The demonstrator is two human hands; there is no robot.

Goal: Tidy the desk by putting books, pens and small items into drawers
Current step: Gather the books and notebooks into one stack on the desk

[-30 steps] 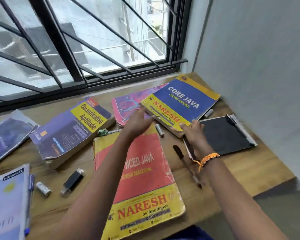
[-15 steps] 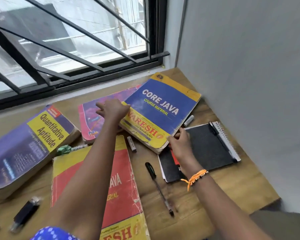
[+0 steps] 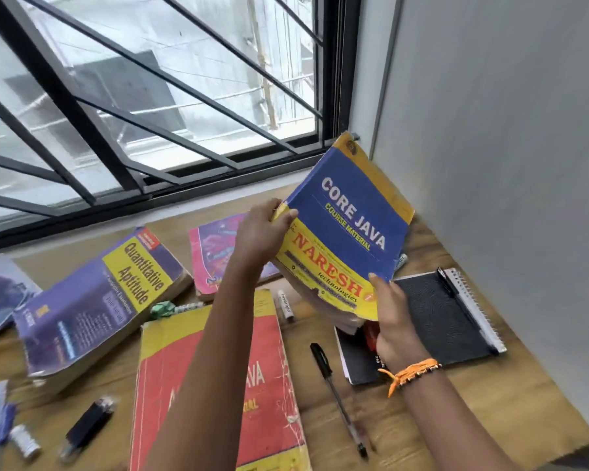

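The blue and yellow Core Java book (image 3: 349, 226) is lifted and tilted above the wooden desk (image 3: 510, 402) near the window corner. My left hand (image 3: 259, 232) grips its left edge. My right hand (image 3: 388, 314), with an orange wrist thread, holds its lower right corner from below. Under the raised book lie a black spiral notebook (image 3: 436, 317) with a pen clipped to it and a white marker (image 3: 285, 304). A black pen (image 3: 337, 396) lies on the desk in front.
A red Advanced Java book (image 3: 269, 385) lies under my left arm, a Quantitative Aptitude book (image 3: 102, 300) to the left, a pink book (image 3: 211, 253) behind. A black USB stick (image 3: 89, 426) and a small white item (image 3: 24, 445) lie front left. The grey wall stands right.
Both hands have raised the Core Java book off the desk and tilted it up towards the window corner. The view has moved closer and to the right.
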